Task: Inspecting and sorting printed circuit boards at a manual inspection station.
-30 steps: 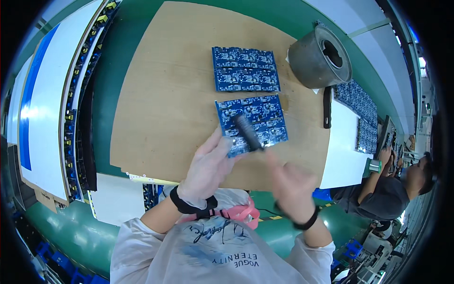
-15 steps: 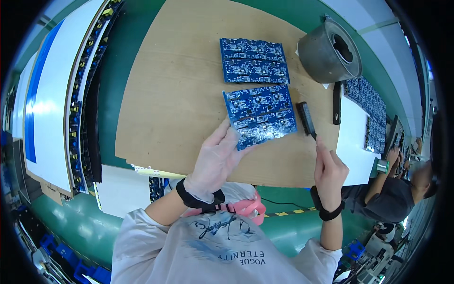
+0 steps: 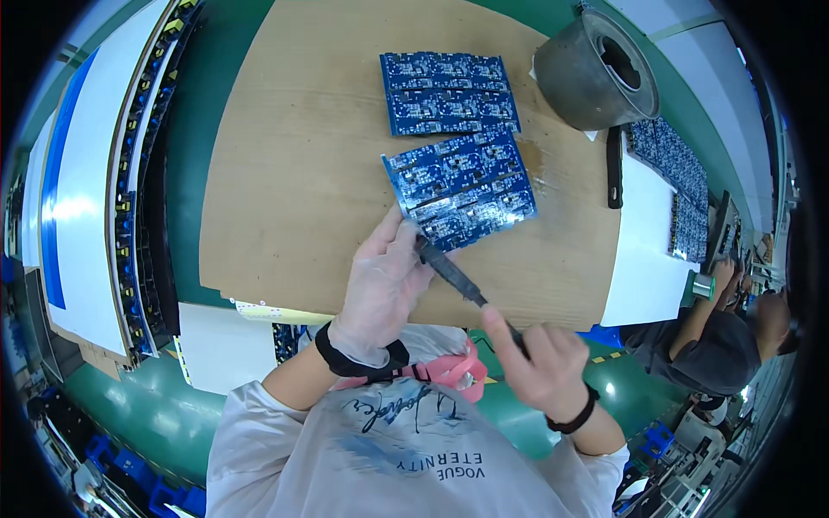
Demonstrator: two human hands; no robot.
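Note:
My left hand (image 3: 377, 285), in a thin clear glove, grips the near-left corner of a blue circuit board panel (image 3: 466, 177). That panel is tilted, its near side lifted toward me. My right hand (image 3: 546, 367), bare, is closed round the handle of a black brush (image 3: 451, 274). The brush head reaches across to the panel's near-left corner, close to my left fingers; whether the bristles touch the board I cannot tell. Just beyond lies a second blue circuit board panel (image 3: 451, 97), flat on the brown cardboard (image 3: 294, 164).
A grey metal pot (image 3: 580, 91) with an opening stands at the far right. Beside it lie a black bar-shaped tool (image 3: 615, 168) and more circuit boards (image 3: 669, 164) on a white sheet (image 3: 643, 268). A co-worker (image 3: 708, 337) sits to the right. White-topped racks (image 3: 82, 198) line the left.
My right hand has lifted the brush off the cardboard and swung it left to the panel's near corner. The held panel has tilted more. The whole view has shifted slightly.

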